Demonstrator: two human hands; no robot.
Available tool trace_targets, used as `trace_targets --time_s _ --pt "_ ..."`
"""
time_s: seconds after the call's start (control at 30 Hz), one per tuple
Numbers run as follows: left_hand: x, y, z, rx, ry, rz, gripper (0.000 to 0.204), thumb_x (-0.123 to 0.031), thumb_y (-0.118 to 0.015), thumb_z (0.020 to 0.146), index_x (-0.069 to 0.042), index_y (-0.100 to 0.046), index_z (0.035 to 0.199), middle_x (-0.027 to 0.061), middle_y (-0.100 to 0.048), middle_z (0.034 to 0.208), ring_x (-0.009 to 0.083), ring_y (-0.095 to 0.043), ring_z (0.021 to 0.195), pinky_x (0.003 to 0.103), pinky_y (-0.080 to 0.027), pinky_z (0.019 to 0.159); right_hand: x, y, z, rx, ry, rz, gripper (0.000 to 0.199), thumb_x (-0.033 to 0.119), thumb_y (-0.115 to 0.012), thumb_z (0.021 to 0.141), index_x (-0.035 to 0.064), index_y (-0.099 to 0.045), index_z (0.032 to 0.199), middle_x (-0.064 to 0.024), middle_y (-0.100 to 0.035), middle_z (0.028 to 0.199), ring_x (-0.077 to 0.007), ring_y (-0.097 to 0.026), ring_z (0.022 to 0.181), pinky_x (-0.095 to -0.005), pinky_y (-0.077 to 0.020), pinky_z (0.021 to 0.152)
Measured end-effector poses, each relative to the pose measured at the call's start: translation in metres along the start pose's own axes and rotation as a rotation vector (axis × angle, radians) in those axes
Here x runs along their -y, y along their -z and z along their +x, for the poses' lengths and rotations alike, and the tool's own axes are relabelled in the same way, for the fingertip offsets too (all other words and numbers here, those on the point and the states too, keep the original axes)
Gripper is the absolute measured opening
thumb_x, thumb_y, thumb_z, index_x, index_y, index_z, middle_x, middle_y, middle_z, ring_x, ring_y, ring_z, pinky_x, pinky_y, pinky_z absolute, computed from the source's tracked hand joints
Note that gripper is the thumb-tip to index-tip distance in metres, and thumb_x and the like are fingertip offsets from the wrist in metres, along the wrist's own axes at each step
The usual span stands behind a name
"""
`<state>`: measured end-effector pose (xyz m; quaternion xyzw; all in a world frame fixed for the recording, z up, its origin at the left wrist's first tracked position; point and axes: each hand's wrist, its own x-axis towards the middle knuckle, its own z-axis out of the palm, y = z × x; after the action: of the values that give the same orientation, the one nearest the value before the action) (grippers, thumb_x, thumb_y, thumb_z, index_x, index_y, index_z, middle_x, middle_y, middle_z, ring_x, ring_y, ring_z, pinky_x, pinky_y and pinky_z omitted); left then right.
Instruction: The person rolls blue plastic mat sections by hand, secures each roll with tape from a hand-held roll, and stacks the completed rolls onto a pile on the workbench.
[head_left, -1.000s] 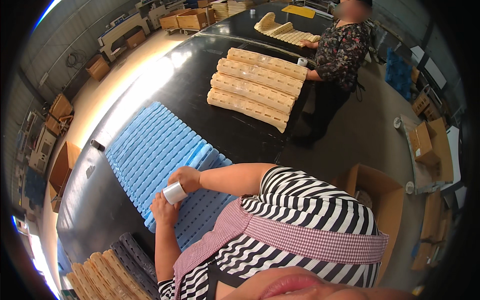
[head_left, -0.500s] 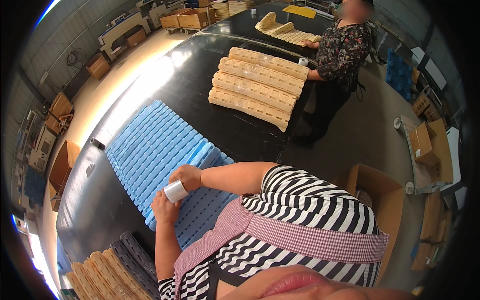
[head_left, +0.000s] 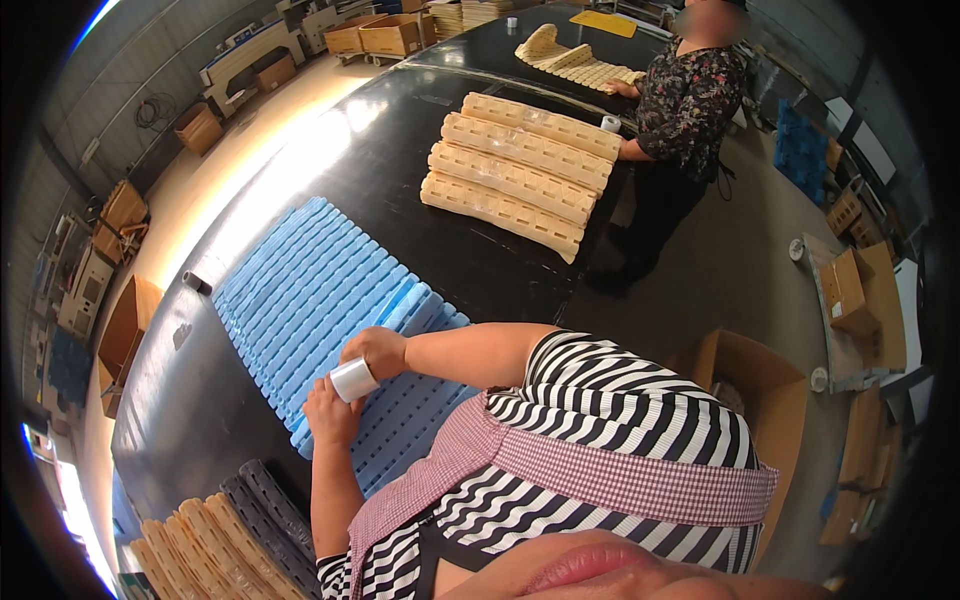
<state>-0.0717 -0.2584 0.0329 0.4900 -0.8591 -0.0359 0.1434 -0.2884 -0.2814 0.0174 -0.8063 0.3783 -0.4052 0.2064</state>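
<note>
Blue plastic slats (head_left: 320, 300) lie stacked on the black table (head_left: 400, 150), seemingly not yet wrapped, while a white roll of film (head_left: 353, 380) is gripped between the closed left hand (head_left: 330, 412) and right hand (head_left: 375, 350) above them.

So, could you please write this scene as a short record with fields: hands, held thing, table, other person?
left hand: left hand on the small white roll
right hand: right hand also on it
under the hands: blue slatted pieces laid side by side
table: black table
further away: beige slatted bundles
other person: stands at the table's far right edge
</note>
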Motion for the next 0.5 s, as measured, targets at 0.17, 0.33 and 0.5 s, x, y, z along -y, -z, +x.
trace_targets --time_s 0.17,0.33,0.5 --pt "-0.0012 0.0007 -0.0003 -0.009 0.005 -0.005 0.052 -0.046 -0.079 0.081 -0.004 -0.067 0.108 0.0158 -0.063 0.103 0.0401 -0.062 0.096 0.053 -0.048 0.081 0.0033 0.0024 -0.0008 0.002 0.0 -0.022 0.026 0.028 -0.085 0.071 0.0117 -0.077 0.089 -0.0118 -0.076 0.091 -0.0343 -0.073 0.085 -0.0429 -0.0575 0.077" --pt "0.0006 -0.0024 -0.0006 -0.009 0.006 -0.004 0.054 -0.046 -0.08 0.08 -0.004 -0.066 0.11 0.0161 -0.063 0.103 0.0402 -0.062 0.097 0.053 -0.048 0.081 0.0047 0.0042 -0.0019 0.007 -0.005 0.002 0.027 0.029 -0.085 0.07 0.0116 -0.077 0.089 -0.0116 -0.076 0.091 -0.0342 -0.072 0.086 -0.0429 -0.0573 0.078" --pt "0.0043 -0.0034 0.0032 0.065 0.017 0.008 0.072 -0.048 -0.08 0.079 0.0 -0.061 0.128 0.0155 -0.062 0.112 0.0384 -0.061 0.101 0.052 -0.048 0.083 0.0031 0.0063 0.0 0.013 0.003 0.007 0.028 0.029 -0.085 0.071 0.0114 -0.076 0.09 -0.012 -0.075 0.093 -0.0348 -0.072 0.088 -0.0429 -0.0571 0.079"
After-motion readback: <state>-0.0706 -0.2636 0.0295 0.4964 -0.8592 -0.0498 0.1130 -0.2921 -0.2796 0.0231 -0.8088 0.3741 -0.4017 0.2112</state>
